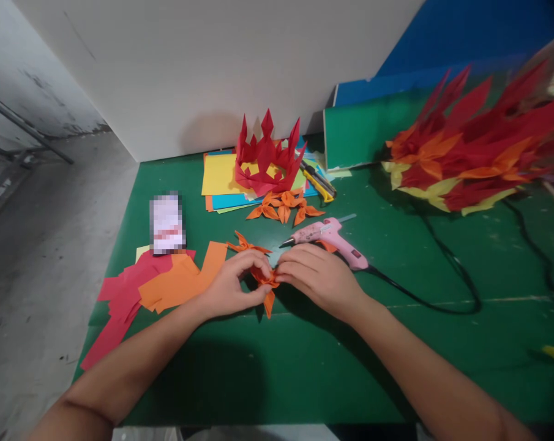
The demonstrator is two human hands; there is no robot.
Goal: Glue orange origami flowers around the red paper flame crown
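Note:
Both hands meet over an orange folded-paper flower (269,302) low above the green table (304,380). My left hand (237,280) pinches it from the left with thumb and forefinger. From the right, the bent fingers of my right hand (320,275) close on its other side, and the fingertips partly hide the flower. Just beyond the left fingers lies another orange paper flower (244,244). A pink glue gun (338,240) rests behind my right hand, its nozzle pointing left. Farther back, several finished orange flowers (286,205) sit in a cluster.
A red paper crown (267,162) stands on coloured sheets (219,174) beside a yellow cutter (320,184). Red strips (134,285) and orange strips (180,285) lie left, near a phone (167,223). A large red-orange paper piece (474,147) and a black cord (423,300) are right.

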